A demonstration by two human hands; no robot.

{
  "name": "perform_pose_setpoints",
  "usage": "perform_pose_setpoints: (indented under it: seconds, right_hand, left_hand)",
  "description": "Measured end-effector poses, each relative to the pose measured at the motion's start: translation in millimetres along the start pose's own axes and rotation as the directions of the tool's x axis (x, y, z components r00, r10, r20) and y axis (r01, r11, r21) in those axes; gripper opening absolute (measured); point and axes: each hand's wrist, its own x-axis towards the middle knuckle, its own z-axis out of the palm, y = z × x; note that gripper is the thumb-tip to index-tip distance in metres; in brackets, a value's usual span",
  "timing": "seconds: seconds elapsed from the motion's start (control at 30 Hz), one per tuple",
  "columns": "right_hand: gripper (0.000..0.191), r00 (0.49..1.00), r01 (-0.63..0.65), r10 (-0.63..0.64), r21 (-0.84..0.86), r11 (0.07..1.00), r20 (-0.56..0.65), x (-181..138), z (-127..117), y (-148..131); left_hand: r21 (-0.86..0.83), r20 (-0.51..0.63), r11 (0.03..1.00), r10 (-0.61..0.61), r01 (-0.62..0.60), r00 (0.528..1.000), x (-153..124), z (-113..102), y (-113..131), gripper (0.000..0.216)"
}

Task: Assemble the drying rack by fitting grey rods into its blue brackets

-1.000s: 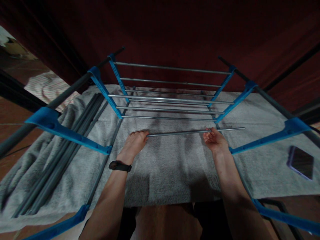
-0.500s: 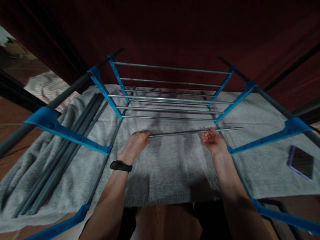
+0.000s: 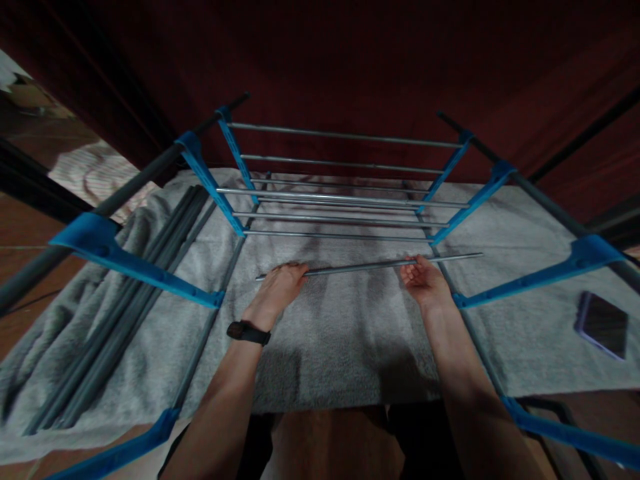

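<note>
A thin metal rod (image 3: pixel 357 267) lies across both my hands, its right end slightly higher than its left. My left hand (image 3: pixel 283 285) is closed around it near the left end, which pokes out past the fingers. My right hand (image 3: pixel 423 279), palm turned up, has its fingers curled on the rod toward the right end. Around my hands stands a rack frame of grey tubes with blue plastic brackets. The nearest pair is a left bracket (image 3: pixel 145 272) and a right bracket (image 3: pixel 525 280). Farther back, several metal rods (image 3: pixel 340 218) span between the blue brackets.
Several grey tubes (image 3: pixel 125 307) lie in a bundle on the grey towel (image 3: pixel 340 353) at the left. A phone (image 3: pixel 603 323) rests on the towel at the right. Behind the rack hangs a dark red curtain (image 3: pixel 340 67). Long side tubes (image 3: pixel 143 177) flank my arms.
My left hand has shifted a little to the right along the rod, so its left end now shows. The rod and my right hand have moved very slightly left.
</note>
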Motion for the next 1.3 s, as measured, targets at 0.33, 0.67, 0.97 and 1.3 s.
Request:
perform_pose_setpoints:
  seconds: [0.33,0.67,0.97,1.3]
  right_hand:
    - [0.019,1.000,-0.014,0.014,-0.006,1.000,0.016,-2,1,3]
    - [0.018,0.999,-0.002,0.002,-0.003,1.000,0.039,-2,0,5]
    - [0.018,0.999,0.002,-0.001,-0.014,1.000,0.036,0,0,5]
    - [0.018,0.999,-0.012,0.012,-0.012,1.000,0.039,0,-1,7]
  left_hand:
    - [-0.015,-0.012,0.999,0.031,-0.031,0.999,1,4,3,0.026]
    - [-0.040,-0.051,0.998,0.055,-0.058,0.997,3,12,-1,0.027]
    - [-0.026,-0.053,0.997,0.066,-0.067,0.996,2,9,0,0.028]
    - [-0.054,-0.063,0.995,0.081,-0.084,0.995,4,13,-1,0.029]
